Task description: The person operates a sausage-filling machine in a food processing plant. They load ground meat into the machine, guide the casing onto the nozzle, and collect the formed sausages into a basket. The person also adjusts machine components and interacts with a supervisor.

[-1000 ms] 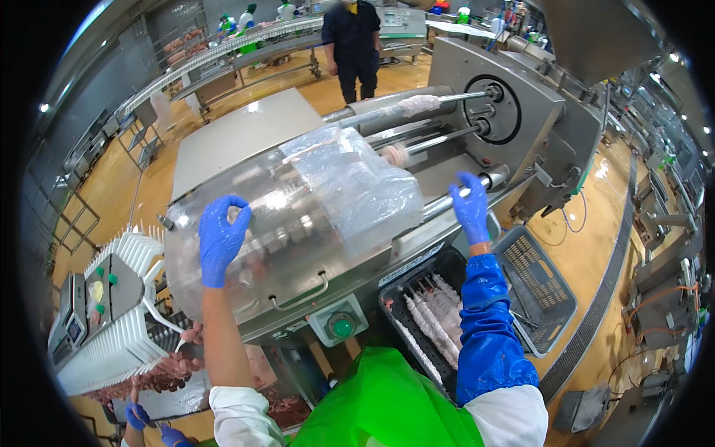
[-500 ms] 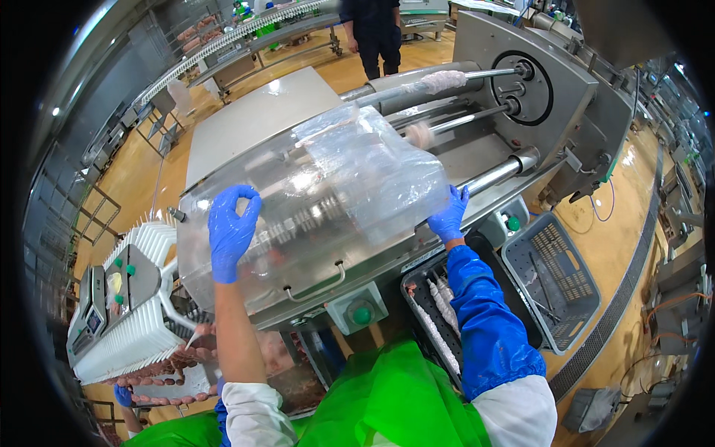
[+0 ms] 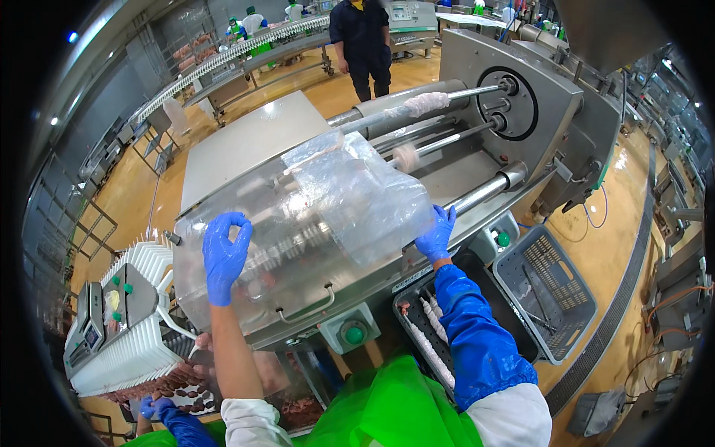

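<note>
My left hand, in a blue glove, is over the left part of a clear plastic cover. Its thumb and forefinger curl together into a ring, with nothing seen between them. My right hand, also gloved in blue, touches the cover's right end beside a shiny metal tube; its fingers are stretched and slightly apart. A loose clear plastic sheet drapes over the cover. Through the cover, blurred machine parts show. Pale shirred sausage casings sit on two rods, one casing at the back, another casing nearer.
A black tray with pale casings lies below my right forearm, next to a grey crate. At left, a co-worker's gloved hands are by linked sausages under white hooks. A person stands behind the machine.
The view has shifted, so the machine appears slightly lower and further left. Both my hands keep their places on the cover. The co-worker's hands and blue sleeve have come further into view.
</note>
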Demonstrator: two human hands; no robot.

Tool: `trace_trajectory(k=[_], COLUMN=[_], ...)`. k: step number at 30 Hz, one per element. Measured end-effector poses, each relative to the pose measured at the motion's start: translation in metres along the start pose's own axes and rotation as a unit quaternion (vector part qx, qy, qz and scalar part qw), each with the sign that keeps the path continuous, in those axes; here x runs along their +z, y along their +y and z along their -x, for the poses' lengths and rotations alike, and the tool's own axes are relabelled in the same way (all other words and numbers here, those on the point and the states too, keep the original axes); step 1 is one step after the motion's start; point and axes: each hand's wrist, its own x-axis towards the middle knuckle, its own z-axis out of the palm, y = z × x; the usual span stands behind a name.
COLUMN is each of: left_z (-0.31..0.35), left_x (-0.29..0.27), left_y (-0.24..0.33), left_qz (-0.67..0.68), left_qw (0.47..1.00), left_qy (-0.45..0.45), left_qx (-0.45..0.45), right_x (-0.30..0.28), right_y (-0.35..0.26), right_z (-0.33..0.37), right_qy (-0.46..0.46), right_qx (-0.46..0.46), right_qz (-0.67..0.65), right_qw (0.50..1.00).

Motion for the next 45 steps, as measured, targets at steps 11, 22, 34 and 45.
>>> trace_trajectory(k=[11,22,34,45], left_z=[0.001,0.005,0.225,0.253], left_x=[-0.003,-0.003,0.145,0.178], left_y=[0.002,0.009,0.050,-0.001], left_qz=[-0.005,-0.009,0.010,-0.038], left_qw=[1.000,0.999,0.918,0.896], left_qy=[-0.015,0.029,-0.360,-0.440], left_qx=[-0.014,0.029,0.164,0.058], right_x=[-0.003,-0.006,-0.004,-0.002], right_y=[0.000,0.000,-0.005,-0.004], right_z=[0.000,0.000,0.000,0.002], right_qy=[-0.041,-0.069,-0.056,-0.028], right_qx=[0.006,0.003,0.006,-0.002], right_qz=[0.018,0.060,0.061,0.041], right_qw=[0.999,0.996,0.997,0.999])
